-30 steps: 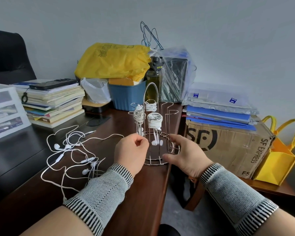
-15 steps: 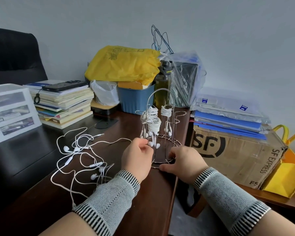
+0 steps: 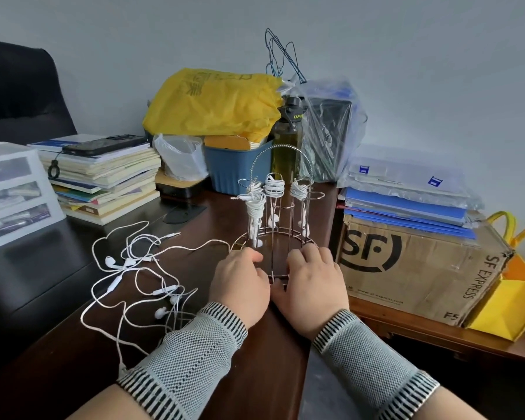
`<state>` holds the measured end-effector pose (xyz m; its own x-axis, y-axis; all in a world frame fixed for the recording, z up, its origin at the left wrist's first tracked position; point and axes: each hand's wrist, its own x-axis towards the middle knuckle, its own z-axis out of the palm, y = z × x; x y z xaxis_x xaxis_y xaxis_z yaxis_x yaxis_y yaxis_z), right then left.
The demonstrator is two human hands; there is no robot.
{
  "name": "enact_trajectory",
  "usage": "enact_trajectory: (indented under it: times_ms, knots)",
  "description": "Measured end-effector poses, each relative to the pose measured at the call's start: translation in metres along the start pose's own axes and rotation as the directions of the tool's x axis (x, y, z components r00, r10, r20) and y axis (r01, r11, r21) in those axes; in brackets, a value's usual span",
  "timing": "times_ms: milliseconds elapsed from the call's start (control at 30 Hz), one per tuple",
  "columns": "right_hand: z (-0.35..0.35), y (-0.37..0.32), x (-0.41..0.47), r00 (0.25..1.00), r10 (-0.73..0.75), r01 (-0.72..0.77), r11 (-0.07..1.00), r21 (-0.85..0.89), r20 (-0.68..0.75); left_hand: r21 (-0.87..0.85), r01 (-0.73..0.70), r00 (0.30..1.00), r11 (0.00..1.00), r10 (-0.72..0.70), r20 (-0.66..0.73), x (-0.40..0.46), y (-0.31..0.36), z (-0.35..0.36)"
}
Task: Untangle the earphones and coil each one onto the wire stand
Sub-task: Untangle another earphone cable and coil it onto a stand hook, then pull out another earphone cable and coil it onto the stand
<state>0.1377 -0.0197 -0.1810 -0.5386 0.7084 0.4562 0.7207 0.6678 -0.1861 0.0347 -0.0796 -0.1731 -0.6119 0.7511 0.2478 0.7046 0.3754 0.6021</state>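
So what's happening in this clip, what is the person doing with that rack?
A person has both hands on the base ring of the wire stand: left hand at its near left, right hand at its near right. Three coiled earphones already hang on its hooks. A tangle of loose earphones lies on the desk to the left, not yet sorted.

Cardboard box [image 3: 412,268] at counter's right edge: large "SF" logo on front, "SF EXPRESS" down its side. Bottle [image 3: 288,137] cap band reads "UP-".

Tangled earphones [image 3: 140,277] left of wire stand [image 3: 275,219]
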Motion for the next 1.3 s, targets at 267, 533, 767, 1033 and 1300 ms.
enact_trajectory:
  times_ms: [267, 533, 767, 1033, 1300]
  knots:
    - [0.000, 0.004, 0.002, 0.978, 0.045, -0.051, 0.998, 0.024, 0.204, 0.277, -0.078, 0.990, 0.958, 0.042, 0.132, -0.005, 0.001, 0.002]
    - [0.000, 0.001, -0.002, 0.987, -0.007, 0.010, 1.000, -0.018, 0.161, 0.278, -0.067, 0.991, 0.958, 0.031, 0.133, -0.001, -0.003, 0.001]
    - [-0.002, 0.000, -0.004, 0.988, -0.017, 0.021, 0.999, -0.030, 0.151, 0.302, -0.064, 0.992, 0.951, 0.027, 0.126, -0.003, -0.002, 0.000]
    - [0.004, -0.001, -0.005, 0.955, -0.231, 0.216, 0.972, -0.096, -0.185, 0.345, -0.117, 0.989, 0.931, 0.078, 0.126, -0.009, 0.003, -0.012]
    - [0.007, -0.064, -0.015, 0.979, -0.185, 0.200, 0.840, 0.505, -0.080, 0.131, -0.171, 0.979, 0.976, 0.184, -0.091, -0.008, -0.028, -0.087]
